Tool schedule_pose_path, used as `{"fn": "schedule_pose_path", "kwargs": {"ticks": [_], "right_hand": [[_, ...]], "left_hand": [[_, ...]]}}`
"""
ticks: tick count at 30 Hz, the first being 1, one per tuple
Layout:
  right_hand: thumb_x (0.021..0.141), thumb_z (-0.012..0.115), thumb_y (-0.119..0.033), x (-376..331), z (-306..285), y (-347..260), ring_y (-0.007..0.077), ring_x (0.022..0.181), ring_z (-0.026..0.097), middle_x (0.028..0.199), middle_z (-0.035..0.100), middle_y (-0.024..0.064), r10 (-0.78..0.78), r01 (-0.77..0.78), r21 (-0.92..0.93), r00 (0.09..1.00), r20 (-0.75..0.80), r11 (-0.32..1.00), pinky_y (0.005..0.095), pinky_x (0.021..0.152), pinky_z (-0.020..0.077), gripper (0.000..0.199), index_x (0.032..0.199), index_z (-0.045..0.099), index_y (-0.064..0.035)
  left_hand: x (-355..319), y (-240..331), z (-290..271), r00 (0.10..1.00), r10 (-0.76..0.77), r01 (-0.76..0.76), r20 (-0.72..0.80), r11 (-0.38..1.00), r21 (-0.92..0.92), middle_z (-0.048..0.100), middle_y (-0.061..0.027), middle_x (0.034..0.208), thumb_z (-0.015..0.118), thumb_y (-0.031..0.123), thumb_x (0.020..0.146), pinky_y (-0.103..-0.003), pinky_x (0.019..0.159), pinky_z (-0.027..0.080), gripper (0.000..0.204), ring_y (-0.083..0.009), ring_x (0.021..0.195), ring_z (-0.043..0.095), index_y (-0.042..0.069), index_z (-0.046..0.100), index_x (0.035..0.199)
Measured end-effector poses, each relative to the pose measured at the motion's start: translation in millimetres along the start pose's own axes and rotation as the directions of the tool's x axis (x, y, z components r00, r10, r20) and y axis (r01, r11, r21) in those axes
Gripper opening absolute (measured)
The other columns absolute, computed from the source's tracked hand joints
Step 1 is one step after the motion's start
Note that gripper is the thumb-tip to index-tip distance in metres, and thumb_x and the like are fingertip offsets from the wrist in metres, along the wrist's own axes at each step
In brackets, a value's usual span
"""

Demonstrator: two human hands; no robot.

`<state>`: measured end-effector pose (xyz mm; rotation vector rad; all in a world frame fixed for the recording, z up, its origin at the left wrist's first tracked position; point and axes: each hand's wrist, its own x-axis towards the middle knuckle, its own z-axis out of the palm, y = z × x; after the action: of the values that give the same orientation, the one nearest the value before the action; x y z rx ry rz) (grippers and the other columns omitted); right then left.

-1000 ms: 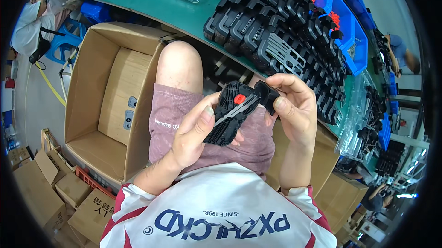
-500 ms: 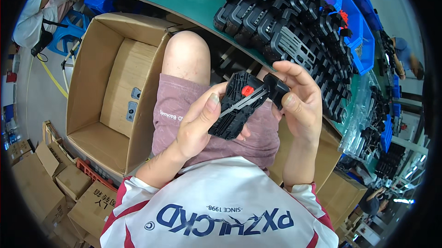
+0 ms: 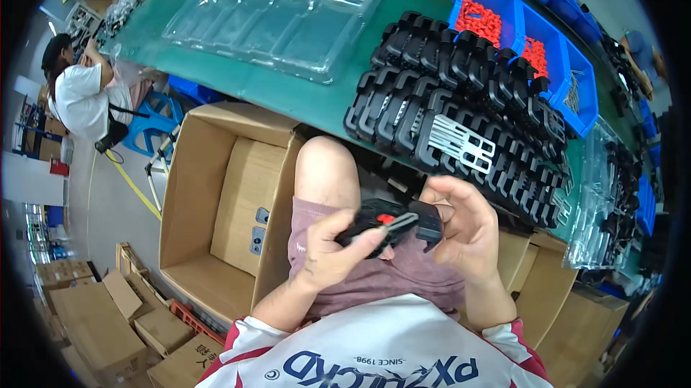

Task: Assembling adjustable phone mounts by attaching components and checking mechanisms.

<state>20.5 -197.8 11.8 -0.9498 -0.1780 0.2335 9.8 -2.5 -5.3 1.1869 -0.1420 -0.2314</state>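
Note:
My left hand (image 3: 337,247) is closed around a black plastic housing (image 3: 366,226), holding it above my lap. A red piece (image 3: 386,219) sits in the housing, and a slim grey metal strip (image 3: 403,222) lies slantwise over it. At the housing's right end is a blocky black part (image 3: 430,227). My right hand (image 3: 471,233) is curved beside that part, thumb and fingers apart; some fingertips are close to its edge, and whether they touch is hard to see. Motion blurs the housing a little.
Rows of black plastic housings (image 3: 403,111) stand on the green table (image 3: 281,96), a slotted metal plate (image 3: 461,145) on top. Beyond are blue bins (image 3: 509,17) with red pieces. Clear trays (image 3: 266,24) lie at the back. An open carton (image 3: 183,208) stands left; a seated person (image 3: 83,93) is farther left.
The view has shifted, showing more of the table. The housing has tilted to a flatter angle. My right thumb has come away from the blocky end part, and that hand has loosened.

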Motion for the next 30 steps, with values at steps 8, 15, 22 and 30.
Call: {"fn": "schedule_pose_path", "kwargs": {"ticks": [8, 15, 22, 30], "right_hand": [[0.073, 0.073, 0.003, -29.1, -36.6, 26.0, 0.0077, 0.065, 0.048, 0.097, 0.062, 0.0118, 0.095, -0.108, -0.183, 0.992, -0.080, 0.977, 0.0173, 0.060, 0.0413, 0.047, 0.117, 0.056, 0.0033], [0.075, 0.067, 0.007, -49.1, -53.1, 32.4, 0.0075, 0.067, 0.049, 0.095, 0.063, 0.0102, 0.244, -0.265, -0.137, 0.958, -0.152, 0.955, 0.0179, 0.062, 0.0419, 0.042, 0.116, 0.057, 0.0024], [0.078, 0.069, 0.003, -57.6, -62.2, 32.3, 0.0057, 0.062, 0.045, 0.093, 0.061, 0.0076, 0.212, -0.249, -0.143, 0.949, -0.233, 0.958, 0.0176, 0.059, 0.0393, 0.038, 0.115, 0.059, -0.0007], [0.078, 0.065, 0.007, -50.6, -57.7, 29.0, 0.0076, 0.067, 0.050, 0.093, 0.063, 0.0092, 0.222, -0.252, -0.147, 0.956, -0.193, 0.956, 0.0182, 0.062, 0.0426, 0.037, 0.114, 0.058, 0.0019]], "left_hand": [[160.8, 59.4, -40.3, 0.935, 0.248, -0.227, -0.252, 0.968, 0.112, 0.063, -0.0174, 0.086, 0.058, 0.016, 0.088, -0.026, 0.051, 0.052, 0.030, -0.0223, 0.057, 0.064, -0.006, 0.052, 0.107], [355.1, 65.8, -43.7, 0.945, 0.322, -0.282, -0.060, 0.893, 0.352, 0.064, -0.0164, 0.090, 0.059, 0.016, 0.090, -0.027, 0.062, 0.056, 0.033, -0.0218, 0.072, 0.067, -0.007, 0.050, 0.111], [450.9, 38.5, -61.6, 0.971, 0.212, -0.158, -0.115, 0.920, 0.358, 0.064, -0.0164, 0.090, 0.059, 0.013, 0.090, -0.026, 0.063, 0.056, 0.030, -0.0218, 0.074, 0.067, -0.008, 0.049, 0.108], [385.0, 95.1, -29.0, 0.906, 0.406, -0.368, -0.120, 0.895, 0.253, 0.063, -0.0196, 0.097, 0.058, 0.013, 0.090, -0.029, 0.072, 0.056, 0.033, -0.0241, 0.079, 0.067, -0.009, 0.047, 0.111]]}}
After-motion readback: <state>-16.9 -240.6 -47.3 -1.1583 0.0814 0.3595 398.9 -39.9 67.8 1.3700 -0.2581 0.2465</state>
